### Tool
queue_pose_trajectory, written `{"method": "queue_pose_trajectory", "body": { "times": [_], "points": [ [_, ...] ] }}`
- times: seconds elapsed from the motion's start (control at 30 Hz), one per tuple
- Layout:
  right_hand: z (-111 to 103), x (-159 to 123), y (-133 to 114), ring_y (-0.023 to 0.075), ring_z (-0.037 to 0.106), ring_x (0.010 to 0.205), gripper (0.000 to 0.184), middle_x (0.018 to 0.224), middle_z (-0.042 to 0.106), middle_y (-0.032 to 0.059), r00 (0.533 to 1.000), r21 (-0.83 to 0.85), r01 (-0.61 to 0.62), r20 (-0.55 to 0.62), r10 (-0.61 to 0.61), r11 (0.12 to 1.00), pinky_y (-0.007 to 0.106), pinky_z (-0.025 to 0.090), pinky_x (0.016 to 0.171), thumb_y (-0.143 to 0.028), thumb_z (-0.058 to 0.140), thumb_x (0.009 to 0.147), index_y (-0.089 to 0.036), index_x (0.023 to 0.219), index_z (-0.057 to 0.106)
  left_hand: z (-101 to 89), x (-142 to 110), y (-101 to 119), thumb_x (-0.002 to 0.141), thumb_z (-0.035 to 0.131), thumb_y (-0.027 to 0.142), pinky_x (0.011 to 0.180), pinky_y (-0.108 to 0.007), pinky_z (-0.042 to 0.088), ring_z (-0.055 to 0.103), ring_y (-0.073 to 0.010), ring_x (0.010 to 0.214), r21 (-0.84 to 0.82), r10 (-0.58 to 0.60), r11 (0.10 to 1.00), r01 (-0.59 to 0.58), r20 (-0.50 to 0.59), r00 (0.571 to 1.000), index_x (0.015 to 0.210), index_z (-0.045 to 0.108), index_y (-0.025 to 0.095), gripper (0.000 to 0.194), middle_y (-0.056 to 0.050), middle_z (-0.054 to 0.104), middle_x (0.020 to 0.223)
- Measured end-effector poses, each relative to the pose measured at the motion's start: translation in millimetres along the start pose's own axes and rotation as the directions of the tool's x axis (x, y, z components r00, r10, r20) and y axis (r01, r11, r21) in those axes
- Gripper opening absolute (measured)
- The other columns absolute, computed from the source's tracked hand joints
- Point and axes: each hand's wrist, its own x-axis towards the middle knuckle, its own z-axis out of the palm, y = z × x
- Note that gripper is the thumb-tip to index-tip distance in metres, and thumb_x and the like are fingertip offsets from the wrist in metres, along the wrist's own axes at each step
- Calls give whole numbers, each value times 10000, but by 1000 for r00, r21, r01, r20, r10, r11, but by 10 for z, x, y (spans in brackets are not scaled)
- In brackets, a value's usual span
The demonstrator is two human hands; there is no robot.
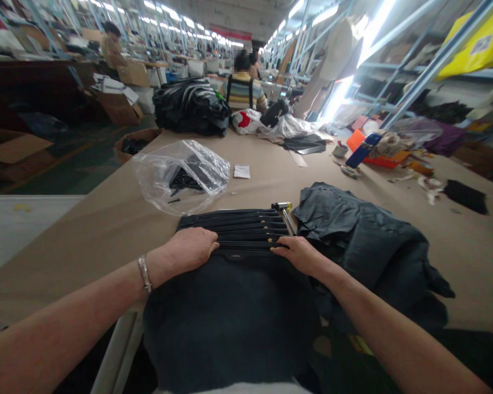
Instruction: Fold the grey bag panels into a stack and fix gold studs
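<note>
A dark fabric piece (230, 317) with a small label at its top edge hangs over the near table edge toward me. Behind that edge lies a stack of dark strip-like fabric edges (234, 221), overlapping in rows, with small gold metal pieces along the right side. My left hand (195, 246) is closed on the top edge at the left, thumb and fingers together. At the right end, my right hand (299, 253) pinches the same edge beside a gold piece. A small tool with a yellow-and-black head (282, 207) lies just behind my right hand.
A crumpled dark cloth pile (357, 235) lies to the right. Farther back are a clear plastic bag (184, 178) with black items, a white paper square (242, 172), a dark fabric stack (191, 106) and an orange bin (388, 160). A person (246, 90) sits beyond the table.
</note>
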Motion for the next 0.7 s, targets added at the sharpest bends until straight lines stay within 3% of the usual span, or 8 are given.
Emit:
{"method": "queue_pose_trajectory", "body": {
  "times": [0.27, 0.33, 0.4, 0.47, 0.53, 0.63, 0.7],
  "points": [
    [49, 104, 23, 165, 600, 699, 287, 717, 644, 34, 1000, -337, -31, -6, 31, 941, 236, 334, 581, -374, 574, 909, -181, 698, 599, -43, 39, 52, 923, 432, 360, 772, -374, 469, 643, -275, 880, 53, -47, 998, 45, 25, 999, 915, 660, 147, 313, -134, 685, 914],
    [20, 111, -2, 176, 617, 722, 285, 747, 661, 41, 998, -379, -37, 32, 53, 925, 239, 342, 585, -390, 568, 912, -184, 723, 623, -58, 7, 184, 919, 419, 274, 770, -419, 459, 630, -290, 863, 117, -56, 991, 66, -87, 995, 901, 658, 138, 275, -141, 669, 900],
    [3, 108, -34, 186, 629, 751, 282, 779, 675, 48, 997, -403, -36, 53, 62, 914, 241, 355, 597, -404, 567, 910, -185, 749, 644, -23, -24, 389, 893, 384, 142, 793, -452, 446, 597, -305, 935, 160, 22, 987, 17, -238, 971, 974, 649, 142, 277, -146, 649, 983],
    [5, 101, -63, 190, 635, 767, 295, 795, 682, 52, 996, -412, -39, 54, 67, 911, 240, 369, 611, -424, 561, 908, -185, 762, 657, 94, -32, 611, 865, 384, 83, 856, -467, 434, 534, -315, 1079, 154, 195, 976, -153, -305, 932, 1140, 606, 180, 366, -128, 609, 1150],
    [4, 99, -81, 189, 636, 779, 322, 810, 685, 56, 997, -412, -35, 51, 61, 910, 237, 384, 627, -449, 542, 913, -186, 778, 667, 281, -1, 782, 861, 446, 127, 923, -480, 415, 475, -319, 1179, 100, 337, 941, -322, -269, 902, 1258, 543, 229, 421, -94, 557, 1275],
    [-101, 116, -50, 184, 631, 794, 305, 835, 686, 49, 997, -400, 8, 77, 25, 917, 230, 398, 642, -460, 555, 899, -194, 812, 678, 551, 82, 879, 870, 488, 178, 984, -503, 378, 445, -314, 1233, 13, 341, 938, -346, -219, 914, 1275, 541, 271, 419, -79, 521, 1337],
    [-302, 133, 44, 169, 626, 816, 222, 867, 685, 26, 998, -414, 17, 56, 7, 910, 216, 404, 664, -407, 570, 894, -215, 868, 678, 640, 117, 868, 879, 483, 175, 1016, -519, 347, 425, -309, 1263, -22, 304, 949, -315, -207, 930, 1281, 540, 294, 423, -72, 503, 1363]
  ]
}}
